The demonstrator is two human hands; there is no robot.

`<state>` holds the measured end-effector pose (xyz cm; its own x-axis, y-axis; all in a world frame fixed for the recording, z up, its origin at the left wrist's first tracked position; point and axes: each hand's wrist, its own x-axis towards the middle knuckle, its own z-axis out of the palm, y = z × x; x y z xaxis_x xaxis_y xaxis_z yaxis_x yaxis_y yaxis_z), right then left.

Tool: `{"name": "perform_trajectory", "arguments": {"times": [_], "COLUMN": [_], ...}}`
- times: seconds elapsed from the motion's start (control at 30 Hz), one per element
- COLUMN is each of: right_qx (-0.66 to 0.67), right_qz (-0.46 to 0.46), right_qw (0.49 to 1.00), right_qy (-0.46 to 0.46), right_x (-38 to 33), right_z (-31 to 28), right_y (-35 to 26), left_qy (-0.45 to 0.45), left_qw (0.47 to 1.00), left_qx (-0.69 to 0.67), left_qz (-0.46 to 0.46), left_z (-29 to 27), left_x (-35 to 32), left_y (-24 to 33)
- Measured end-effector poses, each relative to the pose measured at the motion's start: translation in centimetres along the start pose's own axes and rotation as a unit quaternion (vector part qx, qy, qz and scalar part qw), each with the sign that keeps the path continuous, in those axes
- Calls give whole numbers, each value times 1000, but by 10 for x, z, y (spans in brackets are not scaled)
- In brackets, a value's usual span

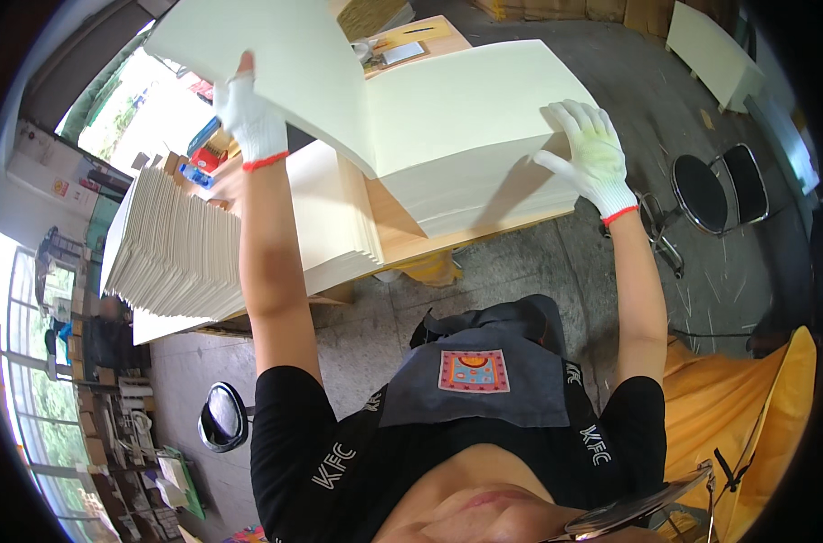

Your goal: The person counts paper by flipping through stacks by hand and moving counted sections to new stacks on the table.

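My left hand (248,118), in a white glove with a red cuff and a bare thumb tip, grips the edge of a large white sheet (294,63). The sheet is raised and tilted at the left of a tall stack of white sheets (466,109); its lower edge meets the stack's left side. The thumb lies on the sheet's near face, and the other fingers are partly hidden. At the stack's right edge rests my right hand (592,154), gloved the same way, its fingers spread and the palm down over the corner.
A wooden table (398,235) carries both stacks. Left of it stands a fanned pile of white sheets (171,253), with a lower stack (325,199) between. A blue bottle (197,176) and red box (205,160) lie behind. A black chair (701,192) stands at right, a round stool (223,416) at lower left.
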<state>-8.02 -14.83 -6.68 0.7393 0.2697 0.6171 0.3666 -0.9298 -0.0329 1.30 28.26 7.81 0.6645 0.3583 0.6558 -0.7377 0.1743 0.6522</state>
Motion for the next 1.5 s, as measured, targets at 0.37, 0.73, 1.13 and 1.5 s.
{"name": "perform_trajectory", "arguments": {"times": [0.37, 0.73, 1.13, 1.5], "right_qx": [93, 226, 848, 138], "right_qz": [-137, -158, 180, 134], "right_qw": [980, 958, 495, 914], "right_qy": [-109, 73, -57, -357], "right_x": [69, 94, 116, 87], "right_z": [40, 53, 109, 190], "right_y": [-203, -296, -341, -329], "left_qy": [147, 208, -30, -204], "left_qw": [975, 956, 913, 647], "left_qx": [-141, -192, 348, 691], "left_qz": [-83, -79, -209, -249], "left_z": [-101, -83, -280, -366], "left_x": [-36, -104, -83, -177], "left_y": [-8, 34, 70, -2]}}
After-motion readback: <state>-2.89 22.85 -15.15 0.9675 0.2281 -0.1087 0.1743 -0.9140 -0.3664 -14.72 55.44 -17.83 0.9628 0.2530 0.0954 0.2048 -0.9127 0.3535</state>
